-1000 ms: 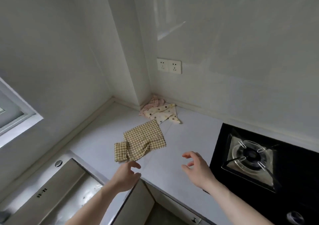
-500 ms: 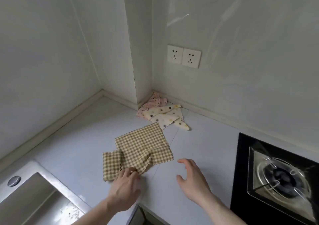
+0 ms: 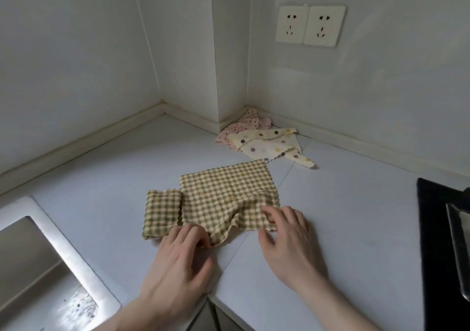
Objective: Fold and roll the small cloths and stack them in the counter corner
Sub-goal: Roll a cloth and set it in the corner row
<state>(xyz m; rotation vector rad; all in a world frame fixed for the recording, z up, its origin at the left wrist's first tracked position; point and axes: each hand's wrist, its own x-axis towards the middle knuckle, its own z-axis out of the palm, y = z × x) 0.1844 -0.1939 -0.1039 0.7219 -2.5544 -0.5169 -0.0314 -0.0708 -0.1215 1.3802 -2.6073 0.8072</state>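
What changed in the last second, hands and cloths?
Both hands reached forward to the flat checked cloth: left hand now pinches its near edge, right hand its near right corner, which is bunched up. The rolled checked cloth, polka-dot cloth and pink cloth stayed put.

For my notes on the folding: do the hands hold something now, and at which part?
Both hold the checked cloth at its near edge: the left hand pinches the near-left corner, the right hand the near-right corner.
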